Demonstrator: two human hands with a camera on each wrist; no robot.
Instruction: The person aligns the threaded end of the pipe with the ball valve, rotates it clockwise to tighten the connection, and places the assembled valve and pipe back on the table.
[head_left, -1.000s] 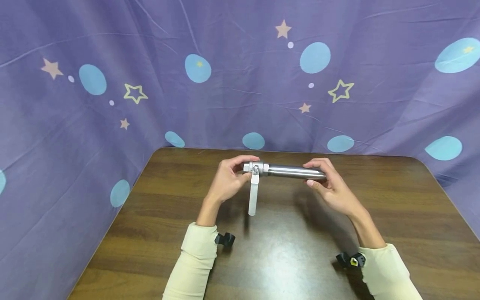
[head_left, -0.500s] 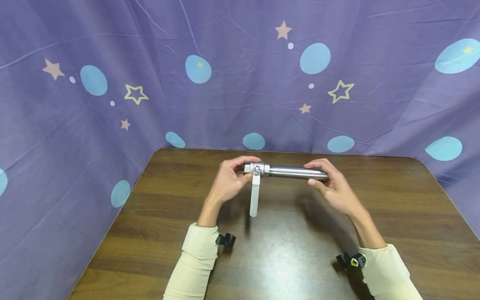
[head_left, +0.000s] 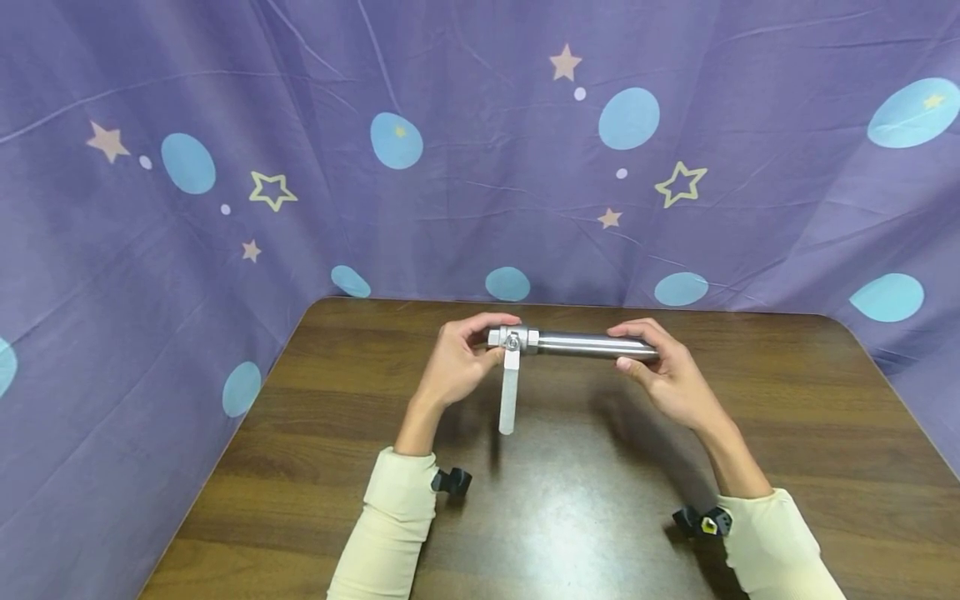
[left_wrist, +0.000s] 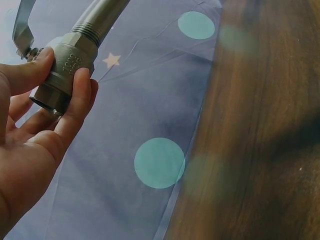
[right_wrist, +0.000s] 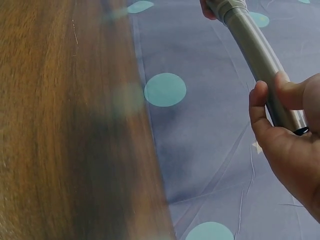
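Observation:
My left hand (head_left: 459, 358) grips a silver ball valve (head_left: 514, 337) between thumb and fingers, at the valve's left end. The valve's lever handle (head_left: 509, 400) points down toward me. A shiny steel pipe (head_left: 577, 343) runs to the right from the valve, its threaded end (left_wrist: 86, 32) seated in the valve's hex end. My right hand (head_left: 671, 375) pinches the pipe near its far right end. In the right wrist view, thumb and fingers lie on either side of the pipe (right_wrist: 255, 45). Valve and pipe are held level above the table, with shadows below.
A brown wood-grain table (head_left: 315, 467) lies under both hands. Behind it and to its left hangs a purple curtain (head_left: 450, 225) with stars and blue ovals. A black wrist mount (head_left: 452, 481) sits at the left sleeve, another mount (head_left: 703, 522) at the right.
The valve and pipe shifted very slightly to the right in the head view early on, with both hands keeping their hold. Since half a second ago they look unmoved.

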